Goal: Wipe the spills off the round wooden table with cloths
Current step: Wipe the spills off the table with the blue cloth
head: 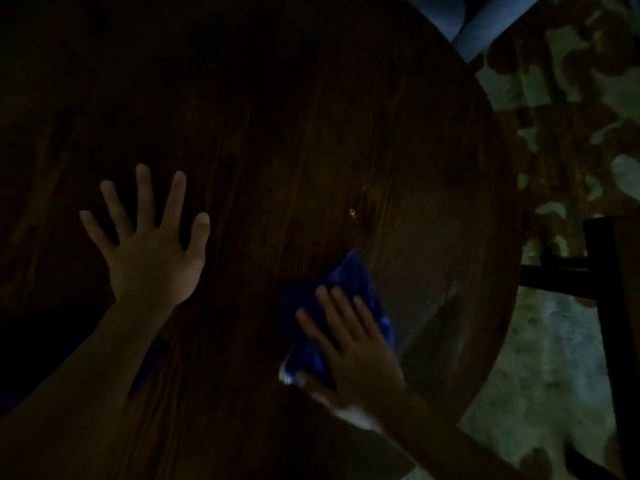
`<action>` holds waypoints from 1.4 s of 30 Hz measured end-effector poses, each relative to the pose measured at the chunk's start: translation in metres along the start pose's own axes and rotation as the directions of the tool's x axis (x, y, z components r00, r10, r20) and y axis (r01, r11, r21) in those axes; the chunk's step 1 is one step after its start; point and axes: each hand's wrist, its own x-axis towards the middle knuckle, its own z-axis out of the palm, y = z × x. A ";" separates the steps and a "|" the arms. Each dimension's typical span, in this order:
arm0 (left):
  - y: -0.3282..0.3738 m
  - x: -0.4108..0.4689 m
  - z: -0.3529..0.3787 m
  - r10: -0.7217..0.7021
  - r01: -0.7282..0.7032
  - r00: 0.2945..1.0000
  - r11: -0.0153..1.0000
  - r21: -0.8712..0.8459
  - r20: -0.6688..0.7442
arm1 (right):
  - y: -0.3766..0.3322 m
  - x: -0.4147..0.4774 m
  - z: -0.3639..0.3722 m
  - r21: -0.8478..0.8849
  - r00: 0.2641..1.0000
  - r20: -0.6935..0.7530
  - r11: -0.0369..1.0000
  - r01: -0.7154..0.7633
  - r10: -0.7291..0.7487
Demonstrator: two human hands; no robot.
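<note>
Dim lighting throughout. Round wooden table [277, 116] fills most of the view, its curved edge running down the right side. Left hand [152, 258] lies flat, palm down, on the bare wood, fingers [143, 192] spread wide, holding nothing. Right hand [356, 348] presses flat on a crumpled blue cloth [343, 282], fingers extended and slightly apart, image blurred. Cloth sits on the table, right of centre, near the person. A small pale speck [352, 212] lies beyond the cloth.
</note>
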 end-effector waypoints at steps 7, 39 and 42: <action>0.001 0.000 -0.001 0.006 -0.006 1.000 1.000 0.008 0.007 | 0.120 0.060 -0.035 0.091 0.948 -0.090 0.951 -0.296 0.304; 0.002 0.000 0.002 0.017 -0.017 1.000 1.000 0.005 -0.001 | 0.105 0.023 -0.025 -0.041 0.888 0.056 0.887 0.459 -0.457; 0.003 0.000 0.001 0.031 -0.031 0.999 1.000 0.002 -0.013 | 0.191 0.044 -0.046 0.036 0.986 -0.138 0.995 -0.091 0.095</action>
